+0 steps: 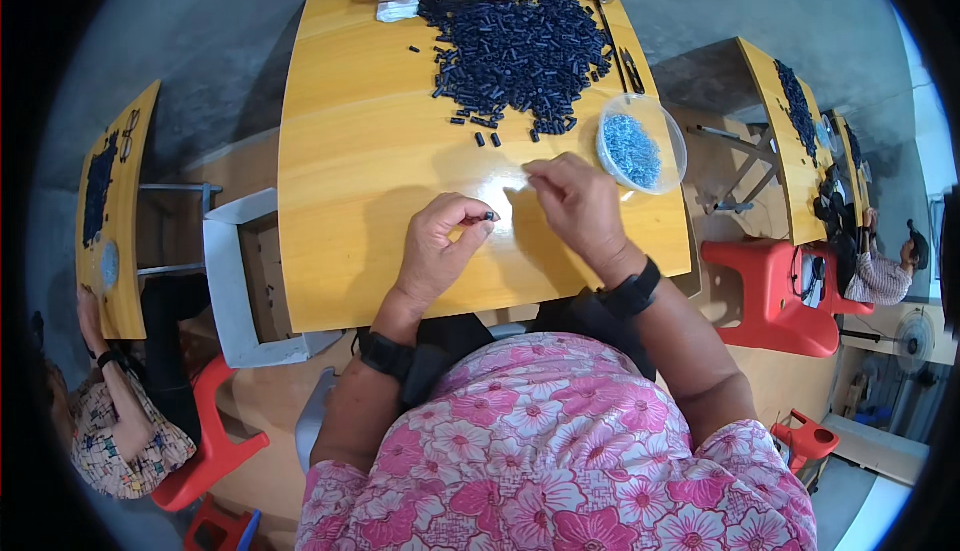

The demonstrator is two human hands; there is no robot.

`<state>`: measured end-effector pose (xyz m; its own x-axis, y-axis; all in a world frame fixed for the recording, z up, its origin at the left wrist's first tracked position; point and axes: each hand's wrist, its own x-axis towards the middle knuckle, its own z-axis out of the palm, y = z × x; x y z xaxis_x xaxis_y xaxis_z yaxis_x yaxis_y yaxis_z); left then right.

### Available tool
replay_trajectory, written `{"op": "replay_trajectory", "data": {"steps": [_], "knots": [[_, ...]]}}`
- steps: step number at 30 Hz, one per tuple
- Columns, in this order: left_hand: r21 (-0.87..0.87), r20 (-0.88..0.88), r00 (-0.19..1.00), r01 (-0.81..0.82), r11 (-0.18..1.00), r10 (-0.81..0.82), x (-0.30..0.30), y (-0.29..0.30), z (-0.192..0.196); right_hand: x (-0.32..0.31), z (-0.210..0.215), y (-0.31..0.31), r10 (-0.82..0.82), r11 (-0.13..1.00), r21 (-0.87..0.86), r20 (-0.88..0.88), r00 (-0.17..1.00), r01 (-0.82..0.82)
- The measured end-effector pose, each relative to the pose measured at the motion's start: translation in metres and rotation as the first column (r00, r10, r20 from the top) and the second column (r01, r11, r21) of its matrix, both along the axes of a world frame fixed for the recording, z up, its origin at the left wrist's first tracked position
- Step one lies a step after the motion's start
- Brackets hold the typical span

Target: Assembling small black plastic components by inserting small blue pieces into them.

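While resting on the yellow table [350, 211], the left hand [435, 251] pinches a small black tube [490, 216] w/ fingers clamped. Right hand [580, 201] fingers pinched together near the clear bowl [668, 166]; contents can't tell.

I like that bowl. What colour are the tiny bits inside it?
Light blue, in a clear plastic bowl beside the right hand; the head view shows it.

Workshop: rows of parts-heaped worktables [350, 151]
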<state>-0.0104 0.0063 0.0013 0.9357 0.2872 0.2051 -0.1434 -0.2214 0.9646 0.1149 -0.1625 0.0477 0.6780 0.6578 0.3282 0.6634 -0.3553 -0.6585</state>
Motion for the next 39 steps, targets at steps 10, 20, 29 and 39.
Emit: {"op": "replay_trajectory", "data": {"steps": [10, 20, 29, 39], "knots": [[0.07, 0.009, 1.0, -0.002, 0.998, 0.002, 0.001, -0.001, 0.011, 0.072, 0.001, 0.013, -0.156, 0.934, -0.266, 0.296, 0.942, 0.238], [0.071, 0.006, 1.0, 0.008, 0.997, -0.008, 0.0, 0.0, 0.01, 0.085, 0.005, 0.028, -0.027, 0.858, -0.471, 0.361, 0.932, 0.207], [0.066, 0.007, 1.0, 0.004, 0.998, -0.004, 0.001, 0.001, 0.009, 0.092, -0.006, 0.026, -0.048, 0.885, -0.434, 0.281, 0.958, 0.171], [0.052, 0.009, 1.0, -0.003, 0.999, 0.003, 0.001, 0.001, 0.007, 0.084, 0.009, 0.023, -0.115, 0.891, -0.375, 0.36, 0.926, 0.257]]}}
